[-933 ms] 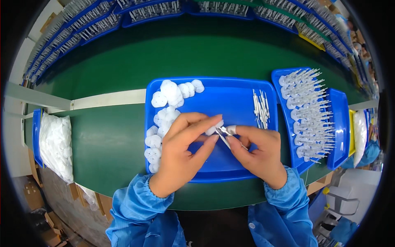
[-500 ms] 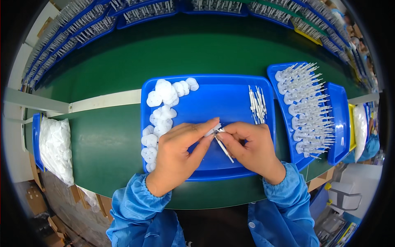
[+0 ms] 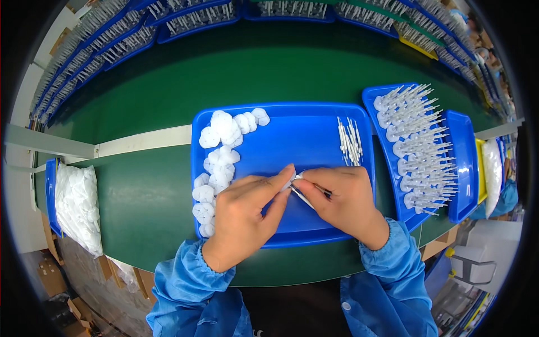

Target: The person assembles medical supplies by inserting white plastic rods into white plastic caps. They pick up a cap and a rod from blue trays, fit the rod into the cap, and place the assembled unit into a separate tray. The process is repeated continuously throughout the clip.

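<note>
Green matting covers the table, which fills the middle of the frame, with rows of blue racks curving along the upper edge. At centre sits a blue tray. White round caps lie clustered along its left side, and a small bundle of thin white sticks lies toward its upper right.

Both hands meet over the lower middle of the tray. The left hand pinches a small white piece between thumb and forefinger; its grip is closed on that piece. The right hand has its grip closed around a thin white rod, which slants down and left from the fingertips. Piece and rod touch right where the fingertips come together, just above the tray floor.

Judging the risks: both parts are small and held only at the tips, so a slight misalignment could bend the rod or let the piece pop out of the pinch. A dropped piece would likely land in the tray, but it might roll among the loose caps just left of the left hand. The left wrist hovers near those caps, and a sideways sweep could scatter them. At the right of the frame a second blue tray holds finished stems, and a wide right elbow could nudge it.
</note>
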A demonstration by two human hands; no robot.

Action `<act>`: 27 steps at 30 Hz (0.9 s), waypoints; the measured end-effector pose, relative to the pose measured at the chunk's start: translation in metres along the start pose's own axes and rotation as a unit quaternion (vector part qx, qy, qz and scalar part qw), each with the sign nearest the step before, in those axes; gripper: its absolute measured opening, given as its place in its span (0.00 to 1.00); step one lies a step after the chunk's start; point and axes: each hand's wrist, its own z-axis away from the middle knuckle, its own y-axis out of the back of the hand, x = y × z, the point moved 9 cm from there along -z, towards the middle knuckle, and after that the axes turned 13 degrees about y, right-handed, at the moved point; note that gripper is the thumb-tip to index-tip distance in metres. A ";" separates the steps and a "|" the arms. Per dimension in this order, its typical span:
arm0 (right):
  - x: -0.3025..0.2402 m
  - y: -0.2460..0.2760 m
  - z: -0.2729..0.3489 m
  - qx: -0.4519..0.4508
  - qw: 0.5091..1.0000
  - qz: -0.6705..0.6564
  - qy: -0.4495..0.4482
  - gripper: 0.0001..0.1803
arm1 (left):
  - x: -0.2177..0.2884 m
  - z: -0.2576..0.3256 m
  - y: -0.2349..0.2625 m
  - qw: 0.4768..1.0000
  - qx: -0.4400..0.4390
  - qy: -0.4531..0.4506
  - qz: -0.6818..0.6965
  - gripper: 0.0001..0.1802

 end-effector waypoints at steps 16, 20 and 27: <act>0.019 0.009 0.009 0.054 0.967 -0.242 -0.056 0.15 | 0.006 -0.005 0.008 0.996 -0.011 -0.019 0.082 0.29; 0.022 -0.008 0.014 0.032 0.913 -0.383 -0.136 0.13 | 0.015 -0.003 0.006 0.995 -0.003 -0.077 0.066 0.30; 0.013 -0.008 0.012 0.031 0.909 -0.401 -0.111 0.13 | 0.015 -0.002 0.005 0.995 -0.013 -0.084 0.050 0.29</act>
